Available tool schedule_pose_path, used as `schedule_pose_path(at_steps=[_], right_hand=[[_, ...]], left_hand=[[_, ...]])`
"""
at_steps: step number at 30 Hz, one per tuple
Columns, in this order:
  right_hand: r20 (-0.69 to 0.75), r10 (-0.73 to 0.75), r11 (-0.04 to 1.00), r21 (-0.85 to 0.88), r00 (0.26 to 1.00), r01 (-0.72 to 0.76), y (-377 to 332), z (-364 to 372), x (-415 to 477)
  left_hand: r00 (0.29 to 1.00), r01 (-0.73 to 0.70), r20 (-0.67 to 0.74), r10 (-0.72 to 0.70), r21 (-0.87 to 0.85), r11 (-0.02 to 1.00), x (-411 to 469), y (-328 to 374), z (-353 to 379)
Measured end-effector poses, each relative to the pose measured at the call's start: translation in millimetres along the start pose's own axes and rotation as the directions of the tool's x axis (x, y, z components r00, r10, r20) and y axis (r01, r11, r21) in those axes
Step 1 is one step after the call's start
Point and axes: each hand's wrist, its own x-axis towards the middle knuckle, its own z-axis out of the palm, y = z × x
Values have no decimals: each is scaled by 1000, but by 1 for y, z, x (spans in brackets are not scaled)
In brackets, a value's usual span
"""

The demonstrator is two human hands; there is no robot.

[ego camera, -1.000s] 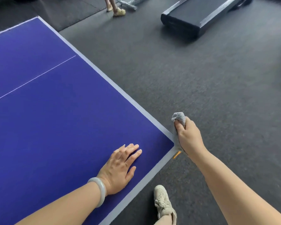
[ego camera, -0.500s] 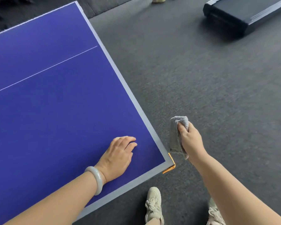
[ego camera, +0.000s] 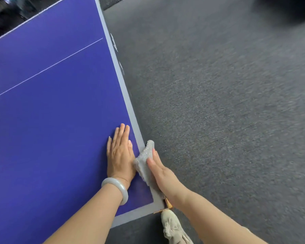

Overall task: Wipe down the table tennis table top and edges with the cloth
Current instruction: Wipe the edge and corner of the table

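The blue table tennis table [ego camera: 51,111] with a pale grey border fills the left of the view, its near right corner by my feet. My left hand [ego camera: 120,152] lies flat on the blue top close to the right edge, fingers straight, a pale bangle on the wrist. My right hand [ego camera: 161,171] presses a grey cloth [ego camera: 143,162] onto the table's right border with straight fingers. The cloth drapes over the edge between my two hands.
Dark grey carpet [ego camera: 227,111] covers the floor to the right of the table. My pale shoe [ego camera: 173,228] stands just below the table's near corner. Small fittings show along the table's right side further up. Blurred dark shapes sit at the top corners.
My right hand has brought the cloth from beside the table's edge onto the border, next to my left hand. The view has swung, so the right edge now runs more upright.
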Motion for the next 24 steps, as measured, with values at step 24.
schedule_pose_path(at_steps=[24], right_hand=[[266, -154, 943, -247, 952, 222, 25, -26, -15]], left_hand=[[999, 39, 21, -39, 33, 999, 2, 6, 0]])
